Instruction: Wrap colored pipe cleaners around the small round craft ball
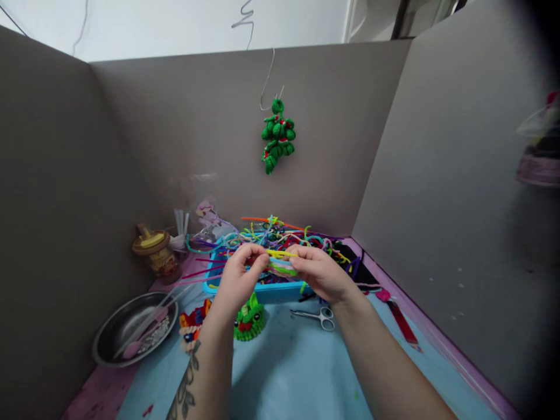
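Note:
Between my two hands I hold a small bundle of bent pipe cleaners [282, 267] in yellow, pale blue, pink and green. My left hand [245, 269] pinches its left end with thumb and forefinger. At the right end, my right hand [318, 272] grips it the same way. Just behind and below sits a blue tray [262, 291] heaped with loose pipe cleaners [280, 230] in many colours. Near my left forearm, a green fuzzy figure with eyes [249, 319] and a red, orange and blue one [192, 324] lie on the blue cloth.
Small scissors [315, 318] lie before the tray. At left stand a metal bowl [105, 344] holding pink-ended sticks and small pale pieces, and a lidded cup [158, 256]. A green ornament [278, 137] hangs from a wire on the grey partition [184, 116]. A red strip [402, 322] lies right.

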`<state>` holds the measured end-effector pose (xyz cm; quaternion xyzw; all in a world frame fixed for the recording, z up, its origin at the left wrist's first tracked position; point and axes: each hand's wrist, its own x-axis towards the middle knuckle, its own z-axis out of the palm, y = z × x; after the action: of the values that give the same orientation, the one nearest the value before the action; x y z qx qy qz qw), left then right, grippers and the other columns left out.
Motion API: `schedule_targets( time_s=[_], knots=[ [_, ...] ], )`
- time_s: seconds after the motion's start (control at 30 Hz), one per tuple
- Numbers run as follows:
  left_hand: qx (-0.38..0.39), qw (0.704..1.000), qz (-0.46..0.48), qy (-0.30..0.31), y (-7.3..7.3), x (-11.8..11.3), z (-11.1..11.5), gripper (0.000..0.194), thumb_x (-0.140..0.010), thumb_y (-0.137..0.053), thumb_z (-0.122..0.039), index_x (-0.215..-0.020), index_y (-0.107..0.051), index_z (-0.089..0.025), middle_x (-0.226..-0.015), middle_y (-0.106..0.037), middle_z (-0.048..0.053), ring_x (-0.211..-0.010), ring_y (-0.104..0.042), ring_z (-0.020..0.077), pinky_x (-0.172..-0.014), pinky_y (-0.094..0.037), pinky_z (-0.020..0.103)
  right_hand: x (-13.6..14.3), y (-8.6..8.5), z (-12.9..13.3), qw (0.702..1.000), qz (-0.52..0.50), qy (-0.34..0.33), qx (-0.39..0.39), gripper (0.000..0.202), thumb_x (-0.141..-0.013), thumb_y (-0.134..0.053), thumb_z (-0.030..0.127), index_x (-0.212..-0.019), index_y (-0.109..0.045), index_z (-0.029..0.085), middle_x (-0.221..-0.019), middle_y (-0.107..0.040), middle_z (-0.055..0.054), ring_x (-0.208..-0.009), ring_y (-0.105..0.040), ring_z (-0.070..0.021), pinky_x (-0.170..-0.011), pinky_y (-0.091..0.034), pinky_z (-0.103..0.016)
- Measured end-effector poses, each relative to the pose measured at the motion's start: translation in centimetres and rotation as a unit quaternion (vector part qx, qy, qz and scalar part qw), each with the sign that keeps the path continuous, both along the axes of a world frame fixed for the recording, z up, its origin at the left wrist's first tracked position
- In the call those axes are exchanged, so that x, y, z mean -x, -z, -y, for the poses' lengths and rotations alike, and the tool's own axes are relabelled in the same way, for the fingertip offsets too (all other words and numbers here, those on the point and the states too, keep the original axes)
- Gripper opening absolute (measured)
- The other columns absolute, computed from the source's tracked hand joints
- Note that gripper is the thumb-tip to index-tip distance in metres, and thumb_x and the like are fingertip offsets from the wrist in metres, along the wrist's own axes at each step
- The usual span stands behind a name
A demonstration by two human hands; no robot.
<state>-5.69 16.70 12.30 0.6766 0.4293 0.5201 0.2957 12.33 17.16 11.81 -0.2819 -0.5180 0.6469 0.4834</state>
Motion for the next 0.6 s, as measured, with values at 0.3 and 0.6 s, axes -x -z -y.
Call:
schedule_targets(
  time_s=[0.3,0.6],
  knots=[
    [-0.014,0.999,-0.005,0.036,-0.1,-0.1,0.1,0.02,-0.08,-0.06,-0.033,-0.067,-0.065,-0.018,-0.074,-0.055,0.002,-0.071,-0.05,0.0146,-0.065,-0.04,0.024,-0.1,0.0,0.0,0.999,-0.014,-0.027,0.024,0.032,-0.063,-0.078,0.041,-0.068,-0.057,0.016,-0.071,-0.059,-0.001,-0.066,-0.058,-0.0147,-0.066,-0.047,-0.029],
    [0.216,0.893,0.389,0.059,1.4,-1.0,-1.9,0.024,-0.066,-0.073,-0.033,-0.081,-0.067,-0.014,-0.08,-0.067,0.004,-0.07,-0.058,0.0122,-0.063,-0.045,0.022,-0.2,-0.1,-0.5,0.996,0.009,0.085,-0.026,0.034,-0.072,-0.068,0.049,-0.089,-0.065,0.02,-0.096,-0.063,-0.006,-0.086,-0.058,-0.0184,-0.074,-0.049,-0.033]
  ],
)
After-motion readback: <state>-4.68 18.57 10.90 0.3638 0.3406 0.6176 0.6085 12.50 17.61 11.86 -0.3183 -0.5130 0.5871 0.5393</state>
